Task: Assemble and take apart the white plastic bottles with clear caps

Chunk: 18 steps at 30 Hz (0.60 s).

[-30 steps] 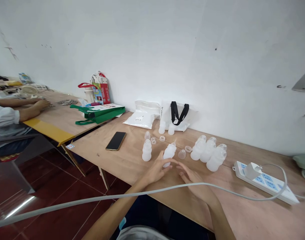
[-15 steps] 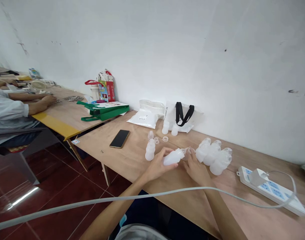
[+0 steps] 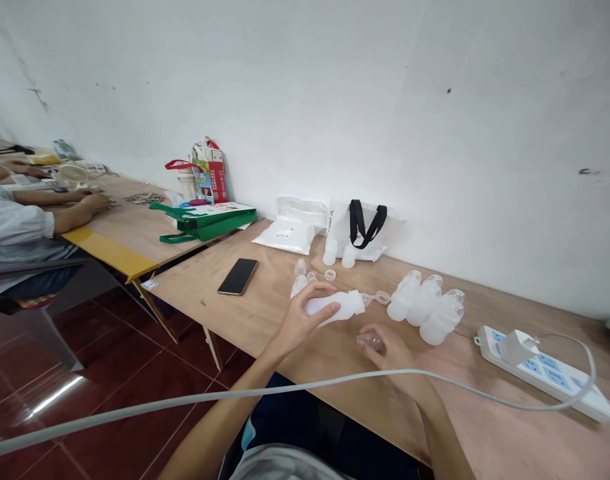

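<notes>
"While the left hand (image 3: 295, 321) is gripping a tilted bottle (image 3: 345, 305), what is the right hand (image 3: 391, 348) doing?"
"Clasping a clear cap (image 3: 371, 341); the bottle is hovering near the front edge of the desk (image 3: 255, 327)."

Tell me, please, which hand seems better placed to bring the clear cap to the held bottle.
Probably the right hand: it holds the clear cap, while the left hand is occupied gripping the bottle, whose top end points rightward.

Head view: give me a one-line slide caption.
Left hand holding a tilted bottle, right hand a clear cap, with more bottles on the wooden table.
</notes>
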Motion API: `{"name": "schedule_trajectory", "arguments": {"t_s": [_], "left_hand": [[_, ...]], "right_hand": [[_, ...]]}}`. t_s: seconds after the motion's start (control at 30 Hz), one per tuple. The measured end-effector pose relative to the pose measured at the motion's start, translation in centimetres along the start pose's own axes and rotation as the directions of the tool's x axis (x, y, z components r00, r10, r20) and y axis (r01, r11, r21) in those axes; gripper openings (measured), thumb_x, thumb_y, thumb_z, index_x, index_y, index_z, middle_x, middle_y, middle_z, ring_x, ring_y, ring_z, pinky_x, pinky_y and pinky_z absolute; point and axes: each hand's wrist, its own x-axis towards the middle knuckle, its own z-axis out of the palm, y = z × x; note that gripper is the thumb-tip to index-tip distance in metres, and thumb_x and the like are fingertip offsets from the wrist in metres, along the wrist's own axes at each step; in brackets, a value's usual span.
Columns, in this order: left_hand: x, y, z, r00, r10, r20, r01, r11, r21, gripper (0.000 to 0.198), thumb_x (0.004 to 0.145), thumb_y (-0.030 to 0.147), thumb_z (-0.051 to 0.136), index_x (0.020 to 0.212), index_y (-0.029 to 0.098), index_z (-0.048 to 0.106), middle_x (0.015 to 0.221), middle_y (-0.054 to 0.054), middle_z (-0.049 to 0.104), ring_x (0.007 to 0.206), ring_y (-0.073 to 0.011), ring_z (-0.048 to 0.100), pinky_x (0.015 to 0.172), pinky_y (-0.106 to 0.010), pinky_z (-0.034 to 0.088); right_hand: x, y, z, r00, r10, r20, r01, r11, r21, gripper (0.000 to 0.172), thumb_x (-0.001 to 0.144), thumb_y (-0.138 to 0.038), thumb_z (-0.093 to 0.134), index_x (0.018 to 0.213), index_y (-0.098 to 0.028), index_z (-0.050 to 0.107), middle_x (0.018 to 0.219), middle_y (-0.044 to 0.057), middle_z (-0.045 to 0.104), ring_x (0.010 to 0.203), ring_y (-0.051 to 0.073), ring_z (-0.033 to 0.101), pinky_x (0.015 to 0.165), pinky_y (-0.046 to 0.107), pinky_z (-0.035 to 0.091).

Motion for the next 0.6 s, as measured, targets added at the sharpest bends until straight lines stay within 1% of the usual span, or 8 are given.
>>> {"name": "schedule_trajectory", "arguments": {"t_s": [0.07,0.13,0.17,0.23,0.3,0.4,0.47,0.6], "left_hand": [[0.0,0.4,-0.3,1.000,-0.009,0.012,0.009,1.000,0.002,0.035,0.083,0.045,0.076,0.106,0.020,0.067,0.107,-0.004,0.070,0.088,-0.0187,0.066,0.072,-0.027,0.051],[0.1,0.7,-0.7,1.000,0.003,0.031,-0.004,1.000,0.027,0.033,0.082,0.044,0.077,0.102,0.020,0.067,0.102,-0.003,0.071,0.084,-0.0175,0.065,0.070,-0.026,0.049],[0.1,0.8,-0.8,0.999,0.018,0.038,-0.019,0.999,0.051,0.032,0.082,0.043,0.078,0.100,0.020,0.067,0.100,-0.003,0.071,0.083,-0.0172,0.064,0.070,-0.026,0.048],[0.2,1.0,-1.1,0.998,0.049,0.046,-0.053,0.993,0.104,0.029,0.080,0.041,0.079,0.096,0.019,0.069,0.098,-0.003,0.071,0.084,-0.0169,0.063,0.070,-0.026,0.047],[0.1,1.1,-1.1,0.996,0.056,0.066,-0.064,0.990,0.125,0.027,0.080,0.039,0.080,0.094,0.019,0.069,0.098,-0.003,0.070,0.083,-0.0164,0.061,0.070,-0.026,0.046],[-0.2,0.8,-0.4,0.994,0.042,0.102,-0.051,0.995,0.088,0.029,0.079,0.039,0.081,0.096,0.019,0.069,0.098,-0.003,0.070,0.082,-0.0162,0.061,0.070,-0.026,0.046],[-0.5,0.4,0.4,0.993,0.043,0.109,-0.049,0.997,0.055,0.031,0.079,0.040,0.082,0.097,0.019,0.068,0.100,-0.003,0.069,0.084,-0.0167,0.061,0.071,-0.027,0.046],[-0.8,-0.3,1.7,0.993,0.020,0.113,-0.020,1.000,-0.004,0.033,0.080,0.042,0.081,0.098,0.020,0.065,0.101,-0.004,0.067,0.085,-0.0174,0.062,0.070,-0.027,0.047]], "right_hand": [[-0.3,-0.1,-0.6,0.993,0.072,-0.094,-0.041,0.954,0.298,0.032,0.085,-0.053,0.066,0.102,-0.025,0.067,0.079,0.002,0.068,0.069,0.021,0.063,0.060,0.031,0.050],[-0.6,-0.4,-1.3,0.983,0.129,-0.127,-0.034,0.821,0.570,0.038,0.083,-0.057,0.069,0.104,-0.025,0.066,0.073,0.001,0.066,0.058,0.018,0.058,0.050,0.029,0.045],[-0.7,-0.6,-1.8,0.980,0.133,-0.147,-0.001,0.744,0.668,0.039,0.082,-0.056,0.071,0.103,-0.024,0.065,0.077,0.002,0.067,0.056,0.016,0.057,0.047,0.028,0.044],[-1.0,-1.1,-2.4,0.969,0.128,-0.209,0.084,0.627,0.774,0.037,0.083,-0.053,0.073,0.104,-0.024,0.065,0.088,0.004,0.069,0.058,0.015,0.058,0.047,0.026,0.044],[-1.3,-1.7,-2.7,0.958,0.124,-0.260,0.145,0.574,0.806,0.034,0.085,-0.050,0.072,0.106,-0.024,0.064,0.092,0.005,0.068,0.061,0.014,0.059,0.047,0.025,0.044],[-1.6,-2.7,-2.2,0.958,0.097,-0.270,0.164,0.587,0.792,0.034,0.086,-0.050,0.072,0.108,-0.025,0.062,0.094,0.005,0.067,0.064,0.015,0.060,0.049,0.026,0.047],[-1.8,-3.5,-1.6,0.971,0.049,-0.232,0.146,0.648,0.747,0.035,0.087,-0.051,0.072,0.109,-0.026,0.061,0.094,0.004,0.067,0.066,0.016,0.062,0.053,0.027,0.050],[-2.3,-5.2,-0.7,0.983,-0.028,-0.179,0.134,0.780,0.612,0.034,0.092,-0.052,0.064,0.115,-0.027,0.059,0.085,0.002,0.066,0.072,0.018,0.064,0.069,0.033,0.055]]}}
